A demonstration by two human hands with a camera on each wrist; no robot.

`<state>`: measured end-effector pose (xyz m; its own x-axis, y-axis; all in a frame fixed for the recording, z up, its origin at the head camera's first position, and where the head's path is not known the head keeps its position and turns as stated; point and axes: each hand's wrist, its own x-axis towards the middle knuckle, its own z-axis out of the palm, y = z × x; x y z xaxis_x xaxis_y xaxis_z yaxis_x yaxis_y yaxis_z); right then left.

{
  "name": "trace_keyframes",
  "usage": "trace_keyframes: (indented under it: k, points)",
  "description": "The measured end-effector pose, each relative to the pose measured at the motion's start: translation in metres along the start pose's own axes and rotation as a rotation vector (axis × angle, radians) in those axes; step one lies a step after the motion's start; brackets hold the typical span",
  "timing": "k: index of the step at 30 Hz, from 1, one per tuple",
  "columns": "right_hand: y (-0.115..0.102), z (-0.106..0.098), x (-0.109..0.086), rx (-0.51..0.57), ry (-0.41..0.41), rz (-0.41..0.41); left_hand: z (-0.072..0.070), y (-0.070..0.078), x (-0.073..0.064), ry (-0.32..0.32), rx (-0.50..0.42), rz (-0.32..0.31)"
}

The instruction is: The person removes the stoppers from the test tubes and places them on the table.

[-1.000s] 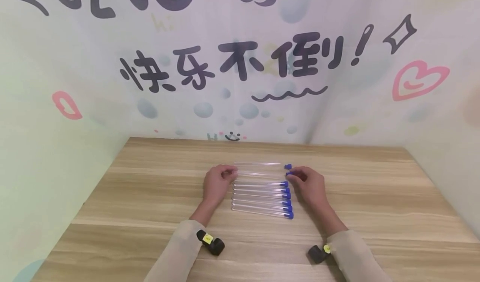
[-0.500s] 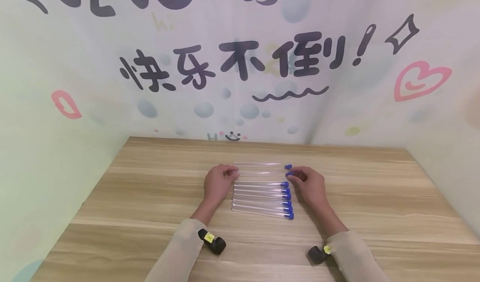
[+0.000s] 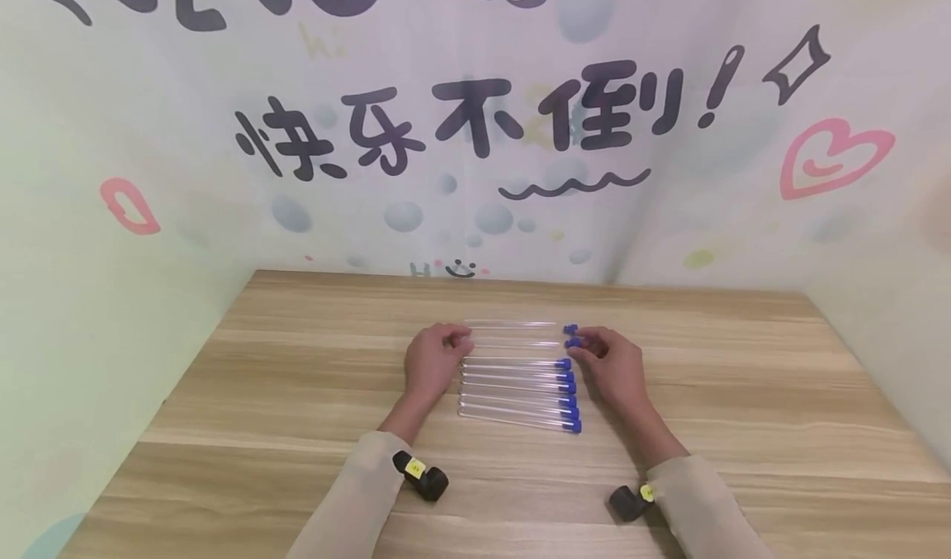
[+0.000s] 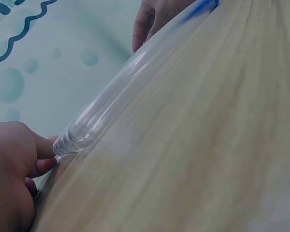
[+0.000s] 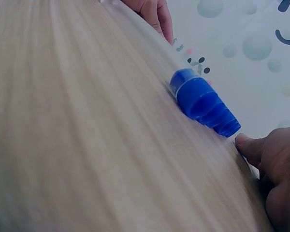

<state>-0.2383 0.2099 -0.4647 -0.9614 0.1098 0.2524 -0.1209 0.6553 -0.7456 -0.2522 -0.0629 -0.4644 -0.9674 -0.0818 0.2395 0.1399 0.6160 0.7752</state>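
Note:
Several clear test tubes with blue caps lie side by side on the table. Beyond them is an uncapped test tube, its left end between the thumb and fingers of my left hand. Just off that tube's right end, my right hand pinches a loose blue cap. Farthest back lie another uncapped tube and its separate blue cap. In the left wrist view, the tubes' rounded ends line up by my left fingertips. The right wrist view has the row of blue caps, which hides the pinched cap.
The wood-grain table reaches back to a white printed cloth. Dark writing and coloured shapes cover the cloth. Small black cameras are strapped at both wrists over pale sleeves.
Both hands stay almost in place. Slightly more of the pinched blue cap shows at my right fingertips. The row of capped tubes lies as before.

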Motion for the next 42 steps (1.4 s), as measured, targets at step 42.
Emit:
trace_keyframes:
  k: [42]
  points:
    - [0.004, -0.006, -0.012, 0.128, -0.086, -0.064, -0.014, -0.007, -0.009, -0.051, -0.222, 0.028]
